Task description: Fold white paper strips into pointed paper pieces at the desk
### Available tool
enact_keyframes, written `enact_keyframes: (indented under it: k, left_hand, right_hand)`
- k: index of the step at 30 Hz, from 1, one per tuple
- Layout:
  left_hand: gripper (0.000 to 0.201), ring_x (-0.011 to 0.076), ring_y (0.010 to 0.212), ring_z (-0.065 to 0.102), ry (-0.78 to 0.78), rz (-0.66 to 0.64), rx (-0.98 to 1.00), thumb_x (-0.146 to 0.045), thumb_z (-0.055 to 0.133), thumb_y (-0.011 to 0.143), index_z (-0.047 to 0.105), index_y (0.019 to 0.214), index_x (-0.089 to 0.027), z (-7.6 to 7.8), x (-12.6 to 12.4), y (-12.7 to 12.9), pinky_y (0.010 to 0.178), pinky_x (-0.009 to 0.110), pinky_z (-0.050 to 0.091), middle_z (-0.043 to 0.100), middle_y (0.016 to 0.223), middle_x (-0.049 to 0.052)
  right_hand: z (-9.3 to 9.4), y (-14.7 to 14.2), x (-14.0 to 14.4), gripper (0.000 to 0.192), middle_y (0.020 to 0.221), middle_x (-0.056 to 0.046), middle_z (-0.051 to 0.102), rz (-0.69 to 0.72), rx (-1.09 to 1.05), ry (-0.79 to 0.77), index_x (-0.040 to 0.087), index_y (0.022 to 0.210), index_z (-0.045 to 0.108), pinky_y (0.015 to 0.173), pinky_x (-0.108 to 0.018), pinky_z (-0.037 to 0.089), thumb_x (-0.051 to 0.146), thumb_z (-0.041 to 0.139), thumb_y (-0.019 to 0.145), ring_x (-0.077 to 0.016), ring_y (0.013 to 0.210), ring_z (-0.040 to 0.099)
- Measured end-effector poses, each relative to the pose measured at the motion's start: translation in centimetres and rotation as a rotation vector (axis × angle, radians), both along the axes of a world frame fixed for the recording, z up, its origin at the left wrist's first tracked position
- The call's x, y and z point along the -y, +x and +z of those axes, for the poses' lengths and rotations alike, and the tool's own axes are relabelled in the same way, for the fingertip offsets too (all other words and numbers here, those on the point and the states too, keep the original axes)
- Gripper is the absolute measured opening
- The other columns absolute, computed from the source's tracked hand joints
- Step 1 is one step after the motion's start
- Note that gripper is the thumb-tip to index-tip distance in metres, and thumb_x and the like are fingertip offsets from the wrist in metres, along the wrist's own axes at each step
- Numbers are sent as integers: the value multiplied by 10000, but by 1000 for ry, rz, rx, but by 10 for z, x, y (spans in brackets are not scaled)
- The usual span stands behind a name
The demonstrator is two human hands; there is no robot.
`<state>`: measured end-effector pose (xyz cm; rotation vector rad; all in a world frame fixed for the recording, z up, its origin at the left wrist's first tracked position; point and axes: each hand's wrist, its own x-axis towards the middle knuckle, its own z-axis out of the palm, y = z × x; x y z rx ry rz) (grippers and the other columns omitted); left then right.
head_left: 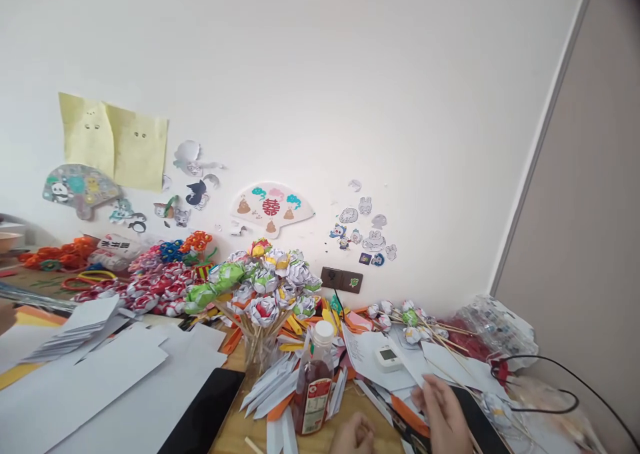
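Note:
My right hand (445, 415) is at the bottom edge, its fingers curled over white paper sheets (395, 364) and a black flat object (477, 421). What it grips, if anything, is hidden. My left hand (353, 437) shows only its knuckles at the bottom, curled, just right of a plastic bottle of dark liquid with a white cap (315, 387). An orange paper strip (409, 417) lies between the two hands. Behind the bottle, a clear cup (260, 351) holds a bunch of paper flowers on sticks (267, 284).
The wooden desk (240, 434) carries large white sheets (105, 381), a black tablet (207, 414), folded paper strips (273, 387), more paper flowers (150, 287), stick flowers (407, 314), a small white device (387, 357), a black cable (540, 387) and crumpled plastic (500, 327). Cut-outs cover the wall.

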<state>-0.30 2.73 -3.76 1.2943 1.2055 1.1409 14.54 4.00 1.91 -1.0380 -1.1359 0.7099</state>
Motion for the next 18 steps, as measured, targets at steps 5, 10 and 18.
enact_keyframes:
  k: [5,10,18]
  left_hand:
    - [18,127,506,493,105,31,7,-189,488,625,502,631,-180,4,11,-4,516,228,351,496,472,-47]
    - [80,128,457,494,73,50,61,-234,480,660,520,684,-169,8,16,-5,496,248,387,533,508,-21]
    - [82,145,546,517,198,205,-78,-202,416,668,496,657,-190,18,15,-14,562,253,403,520,529,-34]
  right_hand:
    - [27,-76,-17,397,790,-78,642,104,774,53,182,1118,464,636,-272,420,377,414,777,-210,733,589]
    - [22,-77,-7,336,875,-74,629,126,957,33,192,1099,492,709,-271,401,268,413,781,-202,823,573]
    - [-68,-16,50,308,1020,-41,618,266,1046,311,316,1006,568,765,-349,401,350,564,700,-259,881,561]
